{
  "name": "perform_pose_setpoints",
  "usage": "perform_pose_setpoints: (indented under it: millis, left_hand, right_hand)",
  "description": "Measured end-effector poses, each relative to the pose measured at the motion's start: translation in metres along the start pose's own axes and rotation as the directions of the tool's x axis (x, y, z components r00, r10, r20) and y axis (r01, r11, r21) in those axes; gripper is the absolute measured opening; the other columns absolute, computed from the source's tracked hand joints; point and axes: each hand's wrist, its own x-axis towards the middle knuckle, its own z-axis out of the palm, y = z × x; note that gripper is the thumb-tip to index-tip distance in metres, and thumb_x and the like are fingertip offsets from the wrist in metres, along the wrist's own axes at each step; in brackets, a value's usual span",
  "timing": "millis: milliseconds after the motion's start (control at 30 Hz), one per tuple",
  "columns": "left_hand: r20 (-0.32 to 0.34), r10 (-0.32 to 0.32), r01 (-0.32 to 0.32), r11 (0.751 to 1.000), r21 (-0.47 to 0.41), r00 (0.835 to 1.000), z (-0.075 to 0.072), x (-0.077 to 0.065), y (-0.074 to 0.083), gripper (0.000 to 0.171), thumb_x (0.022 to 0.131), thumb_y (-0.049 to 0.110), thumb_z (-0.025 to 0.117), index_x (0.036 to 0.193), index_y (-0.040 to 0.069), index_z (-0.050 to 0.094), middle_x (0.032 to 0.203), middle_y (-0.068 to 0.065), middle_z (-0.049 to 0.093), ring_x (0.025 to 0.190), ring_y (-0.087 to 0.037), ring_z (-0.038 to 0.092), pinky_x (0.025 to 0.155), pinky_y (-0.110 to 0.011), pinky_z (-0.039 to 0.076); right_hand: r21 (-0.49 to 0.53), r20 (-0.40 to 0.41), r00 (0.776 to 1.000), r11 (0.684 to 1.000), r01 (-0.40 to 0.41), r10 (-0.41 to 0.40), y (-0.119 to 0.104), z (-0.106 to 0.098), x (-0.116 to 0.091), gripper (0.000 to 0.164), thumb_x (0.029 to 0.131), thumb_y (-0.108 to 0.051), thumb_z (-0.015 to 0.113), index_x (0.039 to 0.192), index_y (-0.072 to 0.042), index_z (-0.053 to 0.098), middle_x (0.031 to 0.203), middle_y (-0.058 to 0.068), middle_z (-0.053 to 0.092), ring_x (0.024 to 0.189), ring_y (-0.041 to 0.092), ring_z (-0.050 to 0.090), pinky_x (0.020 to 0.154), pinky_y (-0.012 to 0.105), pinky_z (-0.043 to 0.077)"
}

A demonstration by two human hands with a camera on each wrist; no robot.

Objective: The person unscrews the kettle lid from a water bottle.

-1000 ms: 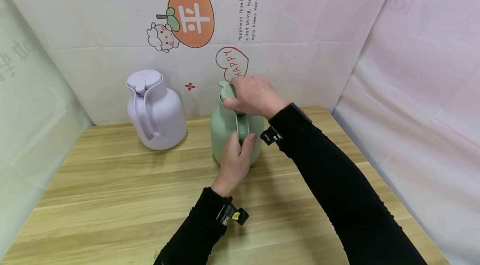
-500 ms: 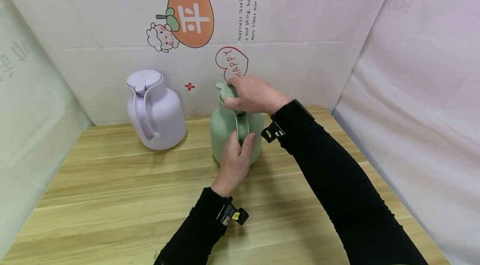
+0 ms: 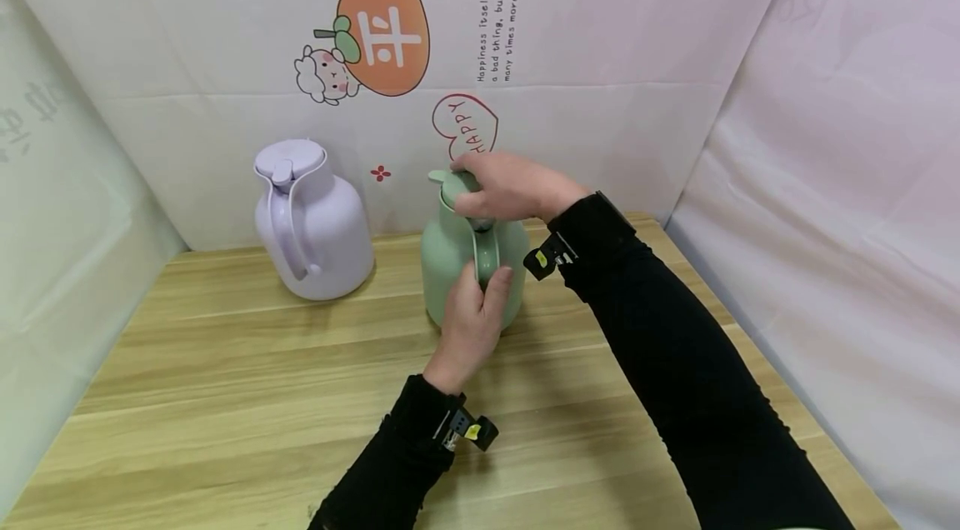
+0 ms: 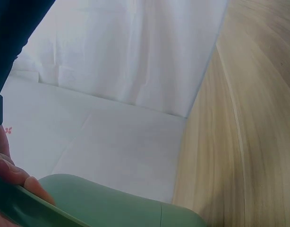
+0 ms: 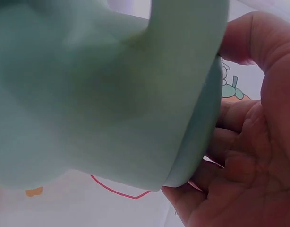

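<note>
A pale green thermos jug (image 3: 437,263) stands upright on the wooden table, its handle (image 3: 487,253) facing me. Around that handle my left hand (image 3: 467,326) is wrapped, thumb lying along it. From above, my right hand (image 3: 513,187) grips the jug's round lid (image 3: 454,187), and a small tab on the lid points left. The right wrist view shows thumb and fingertips of this hand (image 5: 258,165) spread around the lid's rim (image 5: 199,132), which sits in the jug's mouth. Most of the jug's right side is behind my hands.
To the left stands a lilac thermos jug (image 3: 333,230) of the same shape, lid on. White printed cloth (image 3: 225,30) rises behind the table (image 3: 247,397), and more cloth hangs on both sides.
The lid has turned counterclockwise, its tab swinging left and toward me. My right hand and wrist have rotated with it. Left hand and both jugs stay in place.
</note>
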Motion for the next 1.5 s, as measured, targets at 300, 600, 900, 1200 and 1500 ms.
perform_pose_setpoints:
  millis: [300,600,900,1200,1500]
  left_hand:
    - [0.010,-0.018,0.018,1.000,-0.005,1.000,0.000,0.000,0.000,0.026,0.113,0.021,0.048,0.091,0.012,0.038,0.077,-0.001,0.034,0.064,-0.016,0.035,0.065,-0.028,0.033]
    - [0.015,0.010,-0.010,1.000,0.007,1.000,-0.001,0.000,-0.001,0.024,0.113,0.020,0.048,0.092,0.012,0.039,0.077,-0.002,0.035,0.062,-0.015,0.032,0.066,-0.028,0.031]
    - [0.026,0.001,-0.001,1.000,0.005,1.000,-0.001,-0.001,-0.001,0.018,0.113,0.022,0.047,0.101,0.009,0.043,0.082,-0.004,0.038,0.067,-0.015,0.033,0.069,-0.028,0.032]
    - [0.024,0.007,-0.008,1.000,0.014,1.000,-0.001,-0.001,-0.001,0.022,0.113,0.023,0.047,0.097,0.011,0.041,0.081,-0.003,0.035,0.066,-0.015,0.031,0.069,-0.028,0.032]
    - [0.005,0.004,-0.004,1.000,0.004,1.000,0.000,0.000,0.000,0.020,0.113,0.021,0.048,0.097,0.011,0.041,0.081,-0.001,0.035,0.070,-0.017,0.036,0.070,-0.029,0.034]
  right_hand:
    - [0.055,0.015,1.000,0.999,0.000,0.000,0.001,-0.001,0.000,0.069,0.092,-0.029,0.057,0.157,-0.010,0.044,0.152,0.005,0.053,0.130,0.019,0.052,0.109,0.035,0.042]
    - [-0.208,-0.209,0.958,0.949,-0.237,0.194,-0.023,0.009,-0.002,0.082,0.096,-0.076,0.051,0.152,-0.017,0.046,0.133,0.010,0.065,0.122,0.030,0.062,0.092,0.046,0.055]
    - [-0.346,-0.283,0.927,0.875,-0.338,0.246,-0.030,0.019,0.000,0.060,0.098,-0.077,0.046,0.096,-0.019,0.062,0.079,0.005,0.059,0.075,0.028,0.058,0.059,0.040,0.047]
    - [-0.374,-0.216,0.960,0.894,-0.248,0.176,-0.024,0.016,-0.001,0.051,0.102,-0.067,0.047,0.097,-0.017,0.056,0.080,0.005,0.052,0.083,0.028,0.056,0.063,0.039,0.045]
    - [-0.359,-0.172,0.983,0.925,-0.123,0.064,-0.018,0.013,-0.002,0.038,0.104,-0.053,0.052,0.095,-0.016,0.056,0.081,0.004,0.057,0.085,0.030,0.054,0.078,0.040,0.044]
